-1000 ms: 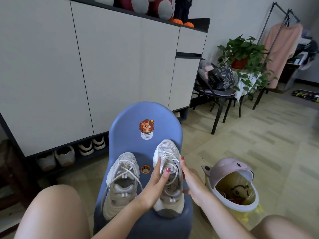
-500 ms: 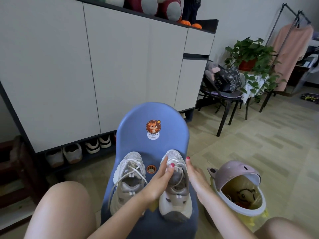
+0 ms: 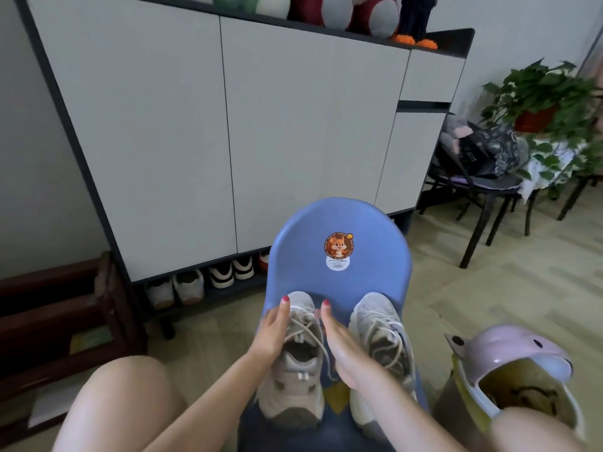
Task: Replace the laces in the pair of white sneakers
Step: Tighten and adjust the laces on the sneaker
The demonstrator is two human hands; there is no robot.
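Two white-and-beige sneakers stand side by side, toes away from me, on the seat of a small blue chair (image 3: 339, 220). My left hand (image 3: 269, 334) lies along the left side of the left sneaker (image 3: 293, 383). Along the same shoe's right side lies my right hand (image 3: 341, 349), in the gap between the two shoes. Both hands have their fingers stretched forward. The left sneaker's white laces (image 3: 305, 324) lie loose and crossed between my hands. No hand touches the right sneaker (image 3: 380, 327), whose laces are also loose.
A pink-lidded bin (image 3: 518, 357) stands open on the floor at the right. Behind the chair is a tall white shoe cabinet (image 3: 228, 141) with shoes (image 3: 192, 285) under it. A black chair (image 3: 483, 194) and a plant (image 3: 538, 93) stand far right. My bare knees frame the bottom.
Both hands have left the right sneaker and moved to the sides of the left sneaker. The camera has swung left and down.
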